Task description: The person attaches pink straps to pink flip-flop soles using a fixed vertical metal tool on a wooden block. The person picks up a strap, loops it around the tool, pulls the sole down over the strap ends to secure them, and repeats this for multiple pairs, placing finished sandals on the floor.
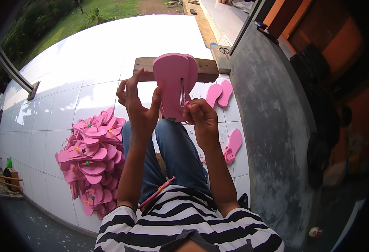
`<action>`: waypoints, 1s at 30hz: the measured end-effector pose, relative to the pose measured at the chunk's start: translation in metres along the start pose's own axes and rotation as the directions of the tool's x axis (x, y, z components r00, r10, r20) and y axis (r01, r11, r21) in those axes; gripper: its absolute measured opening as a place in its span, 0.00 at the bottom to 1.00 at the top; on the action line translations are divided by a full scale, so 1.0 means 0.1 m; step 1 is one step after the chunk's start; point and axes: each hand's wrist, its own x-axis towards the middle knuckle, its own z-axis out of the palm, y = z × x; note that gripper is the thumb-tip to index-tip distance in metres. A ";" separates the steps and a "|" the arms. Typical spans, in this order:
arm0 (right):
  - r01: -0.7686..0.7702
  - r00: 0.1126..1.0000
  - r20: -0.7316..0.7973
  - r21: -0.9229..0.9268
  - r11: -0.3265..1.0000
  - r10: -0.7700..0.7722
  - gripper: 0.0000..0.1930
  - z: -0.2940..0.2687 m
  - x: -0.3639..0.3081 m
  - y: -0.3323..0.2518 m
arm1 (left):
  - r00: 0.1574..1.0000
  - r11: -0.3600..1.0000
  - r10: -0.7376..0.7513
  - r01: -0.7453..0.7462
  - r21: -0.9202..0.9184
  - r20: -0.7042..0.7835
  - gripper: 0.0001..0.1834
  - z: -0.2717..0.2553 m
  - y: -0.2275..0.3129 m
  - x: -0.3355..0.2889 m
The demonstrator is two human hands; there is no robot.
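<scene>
A pink flip-flop sole (167, 75) stands upright before me, a second pink sole (192, 69) behind it. Thin metal prongs (183, 98), dark at the upper end, lie against its face. My left hand (139, 105) is at the sole's left edge; its thumb touches the edge while the fingers are spread apart. At the lower right of the sole, my right hand (202, 119) is closed in a pinch on a small pink strap piece by the prongs' lower end. Across my lap lies a loose pink strap (157, 193) with a yellow bit.
A wooden beam (207, 70) stands behind the soles. On the left a large heap of pink flip-flops (92, 155) lies on white floor tiles (46, 138). Loose soles (224, 93) and pink straps (229, 155) lie at right, near a grey ledge (272, 126). Scissors (224, 51) rest farther back.
</scene>
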 end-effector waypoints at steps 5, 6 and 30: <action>0.050 0.996 0.075 -0.014 0.999 -0.049 0.14 -0.03 0.07 0.04 | 0.956 0.996 0.069 -0.047 -0.081 0.286 0.18 0.00 -0.04 0.45; 0.055 0.995 0.083 -0.029 0.998 -0.052 0.14 -0.04 0.09 0.05 | 0.955 0.997 0.070 -0.060 -0.043 0.288 0.17 -0.01 -0.02 0.49; -0.240 0.946 0.294 0.348 0.906 0.138 0.11 -0.23 0.36 0.25 | 0.927 0.688 -0.035 0.293 -0.664 0.374 0.11 0.14 -0.08 0.34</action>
